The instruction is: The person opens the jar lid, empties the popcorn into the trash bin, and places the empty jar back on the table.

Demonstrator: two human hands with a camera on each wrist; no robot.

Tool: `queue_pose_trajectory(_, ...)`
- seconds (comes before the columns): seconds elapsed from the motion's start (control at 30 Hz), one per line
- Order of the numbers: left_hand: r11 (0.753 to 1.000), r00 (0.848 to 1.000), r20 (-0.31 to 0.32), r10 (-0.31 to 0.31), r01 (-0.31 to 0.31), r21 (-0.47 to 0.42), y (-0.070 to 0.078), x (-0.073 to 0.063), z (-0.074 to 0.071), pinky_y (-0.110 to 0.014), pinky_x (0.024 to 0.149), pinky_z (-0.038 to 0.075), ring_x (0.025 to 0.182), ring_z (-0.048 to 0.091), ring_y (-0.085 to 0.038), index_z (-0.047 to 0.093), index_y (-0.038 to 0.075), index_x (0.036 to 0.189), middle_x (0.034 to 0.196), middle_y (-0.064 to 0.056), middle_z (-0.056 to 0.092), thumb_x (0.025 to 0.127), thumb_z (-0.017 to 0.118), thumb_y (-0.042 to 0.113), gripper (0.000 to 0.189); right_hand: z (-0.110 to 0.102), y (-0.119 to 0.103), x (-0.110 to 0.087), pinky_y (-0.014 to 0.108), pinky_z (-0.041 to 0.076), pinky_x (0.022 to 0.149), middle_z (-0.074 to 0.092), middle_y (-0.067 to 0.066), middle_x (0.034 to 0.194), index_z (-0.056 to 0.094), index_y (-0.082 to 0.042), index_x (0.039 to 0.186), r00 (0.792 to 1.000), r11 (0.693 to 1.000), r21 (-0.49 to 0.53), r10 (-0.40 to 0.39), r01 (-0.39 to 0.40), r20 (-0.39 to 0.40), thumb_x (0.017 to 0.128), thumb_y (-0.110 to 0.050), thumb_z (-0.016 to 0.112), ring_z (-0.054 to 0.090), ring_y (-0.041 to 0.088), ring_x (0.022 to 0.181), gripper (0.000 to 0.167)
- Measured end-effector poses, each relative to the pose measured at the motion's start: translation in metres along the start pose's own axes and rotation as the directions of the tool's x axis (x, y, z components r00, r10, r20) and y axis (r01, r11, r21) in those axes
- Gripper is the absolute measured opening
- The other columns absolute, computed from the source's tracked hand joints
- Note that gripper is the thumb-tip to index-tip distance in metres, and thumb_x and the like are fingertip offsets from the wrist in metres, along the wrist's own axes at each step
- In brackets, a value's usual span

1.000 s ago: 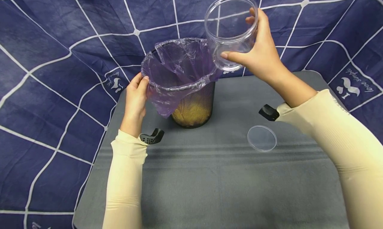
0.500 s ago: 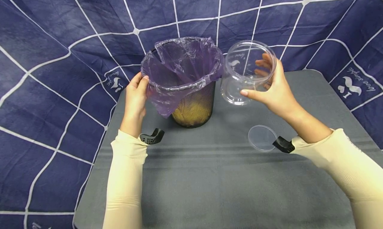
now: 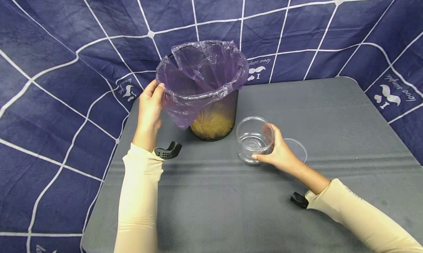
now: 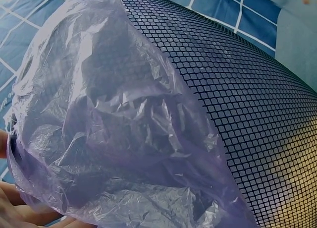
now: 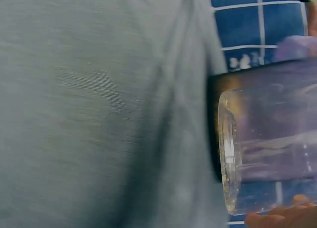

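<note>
My left hand [image 3: 148,109] pinches the left rim of a black mesh trash bin [image 3: 219,119], over a purple plastic bag [image 3: 190,108] that lines it and folds down outside. Yellow contents show through the lower mesh. In the left wrist view the bag [image 4: 109,114] covers much of the mesh. My right hand [image 3: 279,152] grips a clear plastic jar [image 3: 247,147] from its right side, mouth up, in front of the bin. Small specks cling near the base of the jar [image 5: 233,158] in the right wrist view. Whether it touches the table cannot be told.
A clear round lid [image 3: 300,149] lies on the grey table cover [image 3: 211,205], partly hidden behind my right hand. Blue cloth [image 3: 317,29] with white lines hangs behind the table and along both sides.
My right hand has brought the jar from above the bin's right rim down and toward me, close to the table, turning it more upright. My left hand has stayed on the rim.
</note>
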State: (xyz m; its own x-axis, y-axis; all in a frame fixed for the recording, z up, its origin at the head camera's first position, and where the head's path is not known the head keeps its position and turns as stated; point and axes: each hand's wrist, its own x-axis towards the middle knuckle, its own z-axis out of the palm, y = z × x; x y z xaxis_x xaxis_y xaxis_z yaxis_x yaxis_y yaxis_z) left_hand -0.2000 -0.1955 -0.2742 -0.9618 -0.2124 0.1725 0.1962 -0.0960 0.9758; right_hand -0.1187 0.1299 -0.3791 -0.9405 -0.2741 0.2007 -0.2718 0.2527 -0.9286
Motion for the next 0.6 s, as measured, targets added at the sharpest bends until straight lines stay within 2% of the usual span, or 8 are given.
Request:
queue_pose_trajectory(0.23, 0.999, 1.000, -0.003, -0.002, 0.002, -0.034, -0.002, -0.001, -0.001, -0.025, 0.079, 0.045, 0.092, 0.055, -0.017, 0.042, -0.005, 0.129, 0.118, -0.021, 0.048, 0.093, 0.047, 0.013, 0.041, 0.010, 0.030, -0.015, 0.049, 0.019, 0.100, 0.025, 0.032, 0.134, 0.012, 0.008, 0.132, 1.000, 1.000, 0.003, 0.004, -0.004, 0.016, 0.059, 0.006, 0.079, 0.023, 0.045, 0.125, 0.099)
queue_pose_trajectory(0.37, 0.998, 1.000, -0.002, 0.016, -0.016, -0.066, -0.005, 0.000, -0.002, -0.023, 0.078, 0.045, 0.088, 0.056, -0.017, 0.043, -0.007, 0.127, 0.110, -0.018, 0.052, 0.093, 0.047, 0.012, 0.040, 0.012, 0.037, -0.018, 0.050, 0.019, 0.100, 0.023, 0.033, 0.133, 0.009, 0.007, 0.134, 1.000, 1.000, 0.027, 0.004, -0.004, 0.017, 0.059, 0.007, 0.079, 0.022, 0.046, 0.125, 0.103)
queue_pose_trajectory(0.47, 0.996, 1.000, -0.006, 0.015, -0.015, -0.089, -0.007, 0.000, -0.002, -0.026, 0.081, 0.044, 0.090, 0.055, -0.017, 0.040, -0.008, 0.128, 0.111, -0.017, 0.051, 0.095, 0.044, 0.014, 0.040, 0.012, 0.036, -0.019, 0.053, 0.017, 0.100, 0.021, 0.032, 0.135, 0.005, 0.006, 0.137, 1.000, 1.000, -0.009, 0.007, -0.007, 0.012, 0.058, 0.004, 0.081, 0.021, 0.045, 0.125, 0.110)
queue_pose_trajectory(0.5, 0.995, 1.000, -0.018, 0.004, -0.006, -0.096, -0.008, -0.001, -0.002, -0.027, 0.083, 0.043, 0.092, 0.054, -0.017, 0.038, -0.006, 0.129, 0.112, -0.018, 0.050, 0.095, 0.042, 0.017, 0.041, 0.011, 0.036, -0.019, 0.054, 0.016, 0.100, 0.019, 0.032, 0.137, 0.004, 0.006, 0.138, 1.000, 1.000, -0.023, 0.003, -0.002, 0.012, 0.057, 0.003, 0.081, 0.019, 0.044, 0.126, 0.111)
queue_pose_trajectory(0.6, 1.000, 0.995, -0.095, -0.023, 0.021, -0.023, -0.006, -0.004, -0.004, -0.031, 0.087, 0.040, 0.100, 0.051, -0.020, 0.032, 0.001, 0.132, 0.122, -0.015, 0.042, 0.097, 0.036, 0.028, 0.044, 0.004, 0.037, -0.018, 0.056, 0.011, 0.100, 0.013, 0.029, 0.141, 0.000, 0.004, 0.140, 0.999, 0.996, -0.072, -0.046, 0.047, 0.014, 0.061, -0.003, 0.080, 0.012, 0.041, 0.129, 0.112)
